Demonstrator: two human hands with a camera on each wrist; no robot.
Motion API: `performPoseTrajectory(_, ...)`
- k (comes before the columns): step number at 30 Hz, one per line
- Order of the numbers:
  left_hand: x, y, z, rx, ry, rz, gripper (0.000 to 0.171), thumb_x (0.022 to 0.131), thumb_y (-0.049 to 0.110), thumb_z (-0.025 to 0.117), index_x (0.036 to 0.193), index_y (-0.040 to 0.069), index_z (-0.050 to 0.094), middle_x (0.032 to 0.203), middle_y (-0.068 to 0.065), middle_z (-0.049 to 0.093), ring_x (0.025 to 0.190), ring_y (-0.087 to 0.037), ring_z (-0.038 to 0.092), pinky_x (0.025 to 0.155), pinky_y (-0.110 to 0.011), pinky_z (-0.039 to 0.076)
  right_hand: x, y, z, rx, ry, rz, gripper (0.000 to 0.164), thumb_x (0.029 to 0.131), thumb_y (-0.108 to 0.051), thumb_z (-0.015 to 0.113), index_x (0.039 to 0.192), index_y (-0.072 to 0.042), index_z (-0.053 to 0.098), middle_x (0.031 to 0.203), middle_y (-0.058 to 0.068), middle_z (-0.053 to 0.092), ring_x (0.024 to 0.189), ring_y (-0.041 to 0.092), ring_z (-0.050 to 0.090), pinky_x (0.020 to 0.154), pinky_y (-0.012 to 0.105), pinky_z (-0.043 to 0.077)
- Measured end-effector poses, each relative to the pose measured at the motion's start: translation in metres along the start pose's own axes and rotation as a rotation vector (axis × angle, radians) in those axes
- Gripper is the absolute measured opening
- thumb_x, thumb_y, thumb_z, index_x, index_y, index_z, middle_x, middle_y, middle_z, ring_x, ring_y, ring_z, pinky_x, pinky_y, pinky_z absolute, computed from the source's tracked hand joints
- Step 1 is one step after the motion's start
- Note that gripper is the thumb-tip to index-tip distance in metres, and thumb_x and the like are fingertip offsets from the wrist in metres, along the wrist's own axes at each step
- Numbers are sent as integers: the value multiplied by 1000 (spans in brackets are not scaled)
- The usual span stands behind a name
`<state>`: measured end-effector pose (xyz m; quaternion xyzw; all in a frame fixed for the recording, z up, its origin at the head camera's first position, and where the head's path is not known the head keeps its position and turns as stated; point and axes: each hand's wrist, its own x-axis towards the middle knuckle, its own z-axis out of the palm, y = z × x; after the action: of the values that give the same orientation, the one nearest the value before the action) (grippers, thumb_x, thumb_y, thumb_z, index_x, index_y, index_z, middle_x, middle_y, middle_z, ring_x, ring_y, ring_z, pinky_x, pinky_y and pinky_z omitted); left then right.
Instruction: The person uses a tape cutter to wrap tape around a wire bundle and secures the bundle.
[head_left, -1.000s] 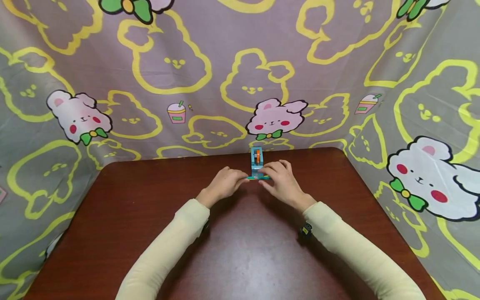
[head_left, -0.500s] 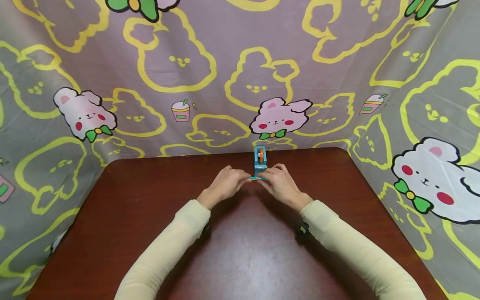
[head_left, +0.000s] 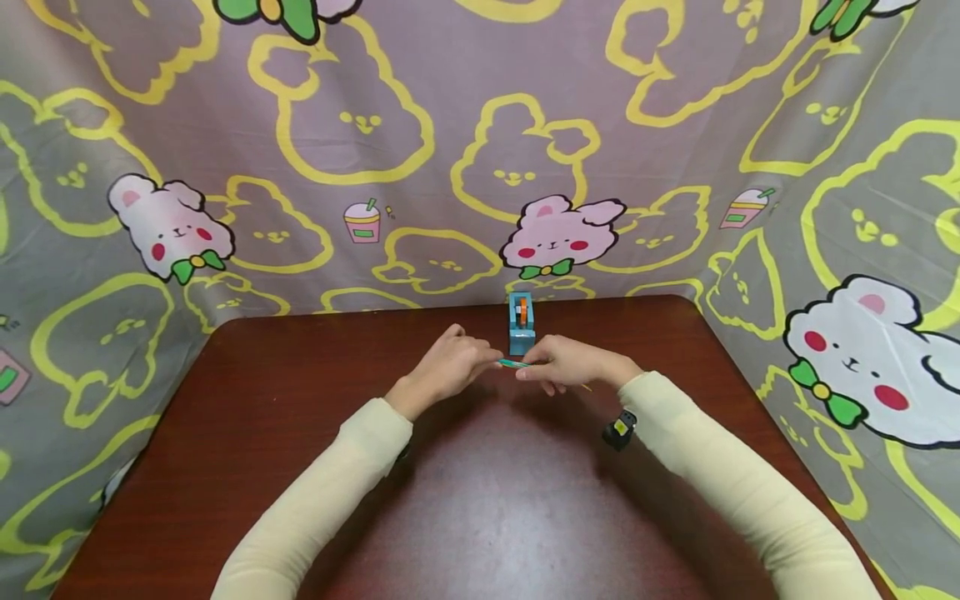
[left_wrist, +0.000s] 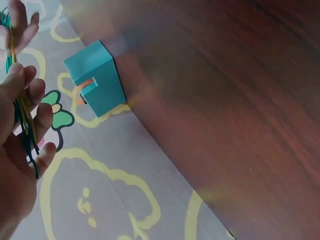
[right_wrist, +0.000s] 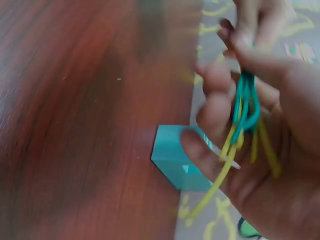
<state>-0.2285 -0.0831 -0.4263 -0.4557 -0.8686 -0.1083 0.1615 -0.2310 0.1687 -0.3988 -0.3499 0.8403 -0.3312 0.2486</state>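
Note:
A bundle of thin green and yellow strands (head_left: 513,363) stretches between my two hands above the table; I cannot tell their material. My left hand (head_left: 450,364) pinches its left end, and in the left wrist view dark strand tails (left_wrist: 27,120) run down along the fingers. My right hand (head_left: 573,364) pinches the bundle between thumb and fingers. Across its palm, in the right wrist view, hang green loops (right_wrist: 245,110) and yellow ends (right_wrist: 215,187). Just behind the hands stands a teal tape dispenser (head_left: 521,325) with an orange-centred roll, touched by neither hand in the head view.
The dark red-brown table (head_left: 300,433) ends at a patterned cloth curtain (head_left: 420,192) behind the dispenser. The same cloth hangs at the left and right sides. A small black device (head_left: 619,429) is worn at the right wrist.
My right hand has turned over and its wrist has swung right, with a yellow end now showing past it. The left hand stays nearly in place. The tape dispenser has not moved.

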Motion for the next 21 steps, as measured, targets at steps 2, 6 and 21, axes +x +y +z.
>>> performPoseTrajectory(2,-2,-1,-1,-15,15,-10,11,94,23,73,104,21,78,80,8,66,75,-7,64,73,-37,35,-3,7,-3,130,-39,16,24,103,-26,61,96,-7,75,64,13,65,52,23,59,54,41,53)
performPoseTrajectory(6,-7,-4,-3,-23,36,-45,15,95,28,71,106,22,78,84,9,69,78,-6,64,74,-36,37,-10,26,-3,387,-26,45,33,104,-24,58,115,5,71,74,21,68,57,23,59,53,35,46)
performPoseTrajectory(21,-18,-10,2,-65,48,-182,23,96,31,69,112,17,78,84,5,69,68,-10,62,66,-32,46,-11,41,27,1112,433,140,15,104,-15,58,100,-9,71,79,5,69,61,13,59,70,30,55)
